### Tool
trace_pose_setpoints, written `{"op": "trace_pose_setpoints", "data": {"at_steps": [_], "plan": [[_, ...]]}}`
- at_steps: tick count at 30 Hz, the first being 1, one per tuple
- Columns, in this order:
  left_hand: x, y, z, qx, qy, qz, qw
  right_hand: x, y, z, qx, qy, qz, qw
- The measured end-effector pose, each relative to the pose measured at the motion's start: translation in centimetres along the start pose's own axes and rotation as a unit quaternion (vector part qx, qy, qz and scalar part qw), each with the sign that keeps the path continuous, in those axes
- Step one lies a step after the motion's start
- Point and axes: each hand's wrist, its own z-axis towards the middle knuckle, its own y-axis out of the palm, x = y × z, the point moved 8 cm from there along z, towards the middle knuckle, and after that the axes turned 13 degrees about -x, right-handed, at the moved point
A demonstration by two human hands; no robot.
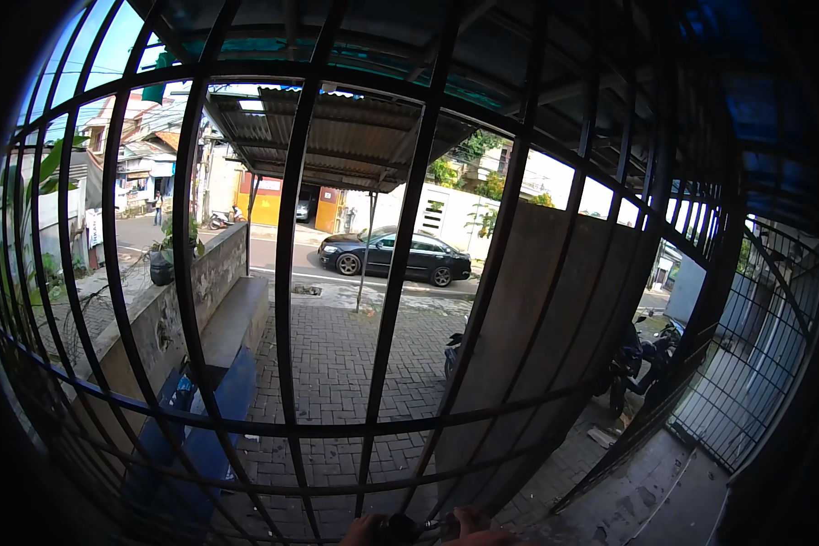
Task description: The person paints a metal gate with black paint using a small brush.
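At the lower edge, in front of the black barred gate (337,426), both of my hands are partly in view. My left hand (362,530) is closed at a dark rounded object (398,528), too shadowed for me to name its kind. Just right of it, my right hand (475,524) has its fingers pressed together by a small shiny metal piece (430,525). That metal piece lies between the dark object and my right fingers. The lower parts of both hands are cut off by the frame.
Beyond the bars lies a paved yard (332,364), with a blue bench-like object (223,419) by a low wall (214,259). A tall grey panel (537,300) stands right of centre, near a parked motorcycle (642,355). A black car (396,255) is on the street.
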Motion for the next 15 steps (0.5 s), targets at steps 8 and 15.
{"op": "trace_pose_setpoints", "data": {"at_steps": [8,15], "plan": [[1.2,-0.1,-0.6,-0.006,-0.020,-0.009,1.000,4.9,-2.5,3.6,0.002,-0.075,-0.108,0.991],[1.7,-0.5,0.2,0.021,-0.016,0.068,0.997,1.4,-0.9,1.7,-0.047,-0.046,-0.096,0.993]]}}
